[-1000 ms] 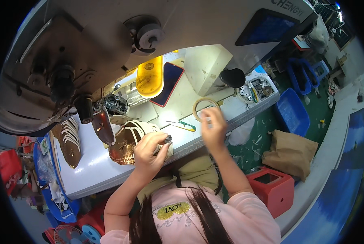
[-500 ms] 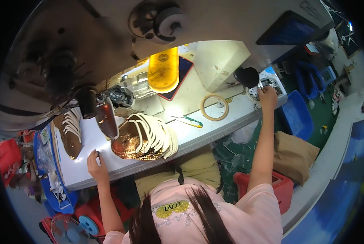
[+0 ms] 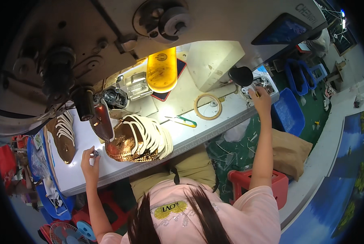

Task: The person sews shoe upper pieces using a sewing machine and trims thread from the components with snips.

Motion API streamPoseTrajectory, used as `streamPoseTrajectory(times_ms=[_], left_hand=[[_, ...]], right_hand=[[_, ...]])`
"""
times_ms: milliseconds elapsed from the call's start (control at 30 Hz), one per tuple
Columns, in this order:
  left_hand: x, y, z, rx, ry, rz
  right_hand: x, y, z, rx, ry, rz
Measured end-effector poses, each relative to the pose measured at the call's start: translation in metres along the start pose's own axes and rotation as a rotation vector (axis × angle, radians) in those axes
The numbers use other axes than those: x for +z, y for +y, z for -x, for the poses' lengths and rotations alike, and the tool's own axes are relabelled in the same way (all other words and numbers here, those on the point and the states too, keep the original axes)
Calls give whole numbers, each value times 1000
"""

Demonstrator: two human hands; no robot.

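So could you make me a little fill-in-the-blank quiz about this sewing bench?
1. The left hand holds a small ____ part on the white table.
2. The right hand reaches to the table's far ____ end.
3. The pile of strappy sandal uppers is gold and ____.
4. Between the hands lies a pale ____ beside the green-handled snips.

Missing: metal; right; white; ring

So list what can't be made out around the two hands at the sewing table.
Head view:
- Small metal piece at the left hand: too small to identify.
- Right hand in the parts tray: fingertips covered by the hand itself, so its grip can't be judged.
- Needle area: overhung by the machine head.
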State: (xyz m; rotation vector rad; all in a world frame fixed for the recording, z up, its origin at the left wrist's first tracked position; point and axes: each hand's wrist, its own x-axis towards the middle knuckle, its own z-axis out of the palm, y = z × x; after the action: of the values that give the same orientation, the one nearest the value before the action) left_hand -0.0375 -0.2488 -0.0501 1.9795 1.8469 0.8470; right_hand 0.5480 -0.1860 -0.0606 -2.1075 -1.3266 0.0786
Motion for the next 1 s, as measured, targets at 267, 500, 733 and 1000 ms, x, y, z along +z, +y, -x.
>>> streamPoseTrajectory(times_ms=[267,500,733,1000], left_hand=[[4,-39,-9,-123,288,327],[-1,-25,-19,-296,319,687],[-2,-22,-21,-446,384,902],[4,-31,-27,-286,386,813]], right_hand=[[9,15,-8,-37,-112,190],[17,38,-16,-146,51,93],[27,4,23,44,315,-731],[63,-31,56,-118,44,-588]])
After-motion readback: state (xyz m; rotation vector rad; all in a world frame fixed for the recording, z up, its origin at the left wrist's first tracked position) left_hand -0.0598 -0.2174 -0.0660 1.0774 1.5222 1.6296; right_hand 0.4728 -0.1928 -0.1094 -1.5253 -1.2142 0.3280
